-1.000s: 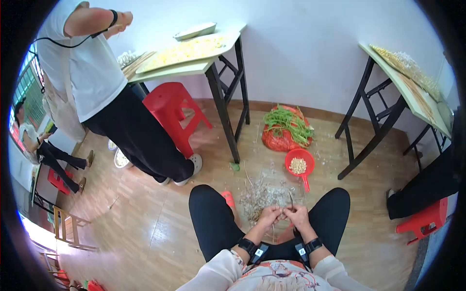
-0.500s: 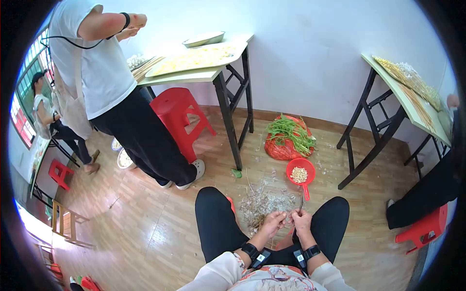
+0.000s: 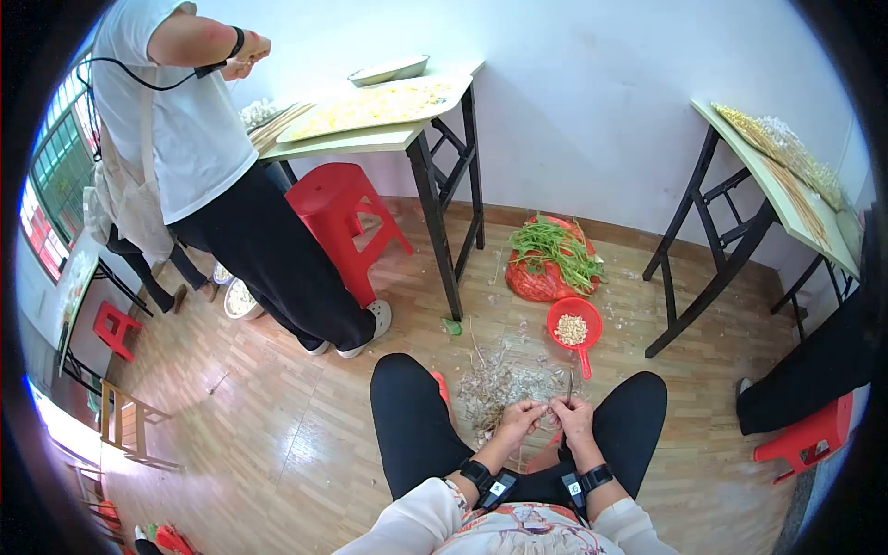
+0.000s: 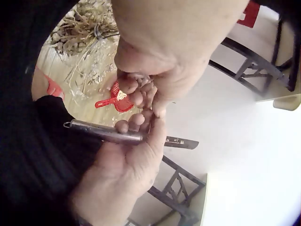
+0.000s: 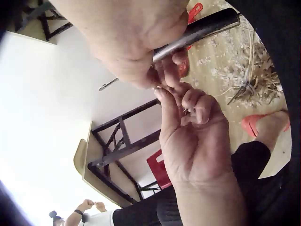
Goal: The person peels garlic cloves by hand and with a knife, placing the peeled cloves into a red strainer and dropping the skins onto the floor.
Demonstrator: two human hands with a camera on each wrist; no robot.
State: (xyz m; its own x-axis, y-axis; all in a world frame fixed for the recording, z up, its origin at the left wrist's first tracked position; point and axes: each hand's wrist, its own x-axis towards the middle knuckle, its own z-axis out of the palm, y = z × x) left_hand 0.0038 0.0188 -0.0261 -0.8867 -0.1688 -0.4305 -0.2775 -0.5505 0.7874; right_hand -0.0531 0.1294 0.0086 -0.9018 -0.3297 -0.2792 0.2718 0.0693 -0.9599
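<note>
While dark edges crop the view, a pale wall (image 3: 592, 111) backs the wooden floor (image 3: 268, 398), and a standing person (image 3: 190, 157) partly hides one tabletop (image 3: 384, 141). Dry scraps (image 3: 504, 381) litter the floor between two black-clad knees (image 3: 402, 407), near a red sieve (image 3: 581, 308) of cream-coloured bits (image 3: 571, 329). Meeting above — the right grip (image 3: 573, 418) clasps a knife (image 4: 106, 133), the left grip (image 3: 521, 418) pinches a small pale piece (image 5: 189, 111), mostly hidden.

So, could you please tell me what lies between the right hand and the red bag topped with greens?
In the head view, a red handled bowl holding pale pieces lies between them, beyond the tool in the right hand.
</note>
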